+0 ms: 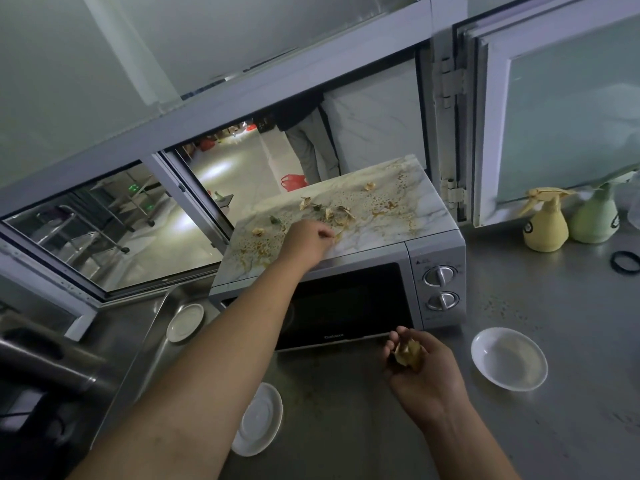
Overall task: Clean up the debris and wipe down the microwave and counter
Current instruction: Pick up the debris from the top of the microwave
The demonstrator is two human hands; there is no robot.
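Our left hand (309, 239) reaches onto the microwave (349, 271) top, fingers pinching at dry debris (334, 213) scattered there. Our right hand (420, 362) cups gathered scraps (408, 351) above the steel counter (554, 341), near a white dish (509, 358).

Pretty dim and greenish overall, brightest light is glare off the glossy pale floor (221, 174) seen through the open window, the steel counter (554, 306) only has a dull sheen, and the wide-angle lens bends the edges with everything slightly soft.
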